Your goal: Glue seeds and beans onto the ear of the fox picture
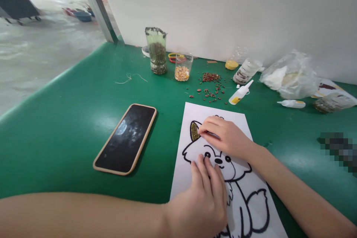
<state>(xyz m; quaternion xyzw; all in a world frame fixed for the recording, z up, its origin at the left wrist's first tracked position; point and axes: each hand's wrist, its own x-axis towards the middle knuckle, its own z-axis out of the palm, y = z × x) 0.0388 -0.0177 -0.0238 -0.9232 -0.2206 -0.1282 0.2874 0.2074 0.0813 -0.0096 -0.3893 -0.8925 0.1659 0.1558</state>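
A white sheet [192, 171] with a black outline drawing of a dog lies on the green table. The dog's left ear [194, 131] is filled with small green beans. My right hand [223, 136] rests on the drawing's head, fingers pressed together in a pinch at the edge of the filled ear; what it holds is too small to name. My left hand [205, 197] lies flat on the sheet below the dog's face, fingers stretched out and holding the paper down.
A phone [126, 138] lies face up left of the sheet. Behind stand a jar of green beans [157, 50], a cup of corn kernels [182, 67], scattered red beans [212, 83], two glue bottles [240, 93], plastic bags [290, 74] and the white wall.
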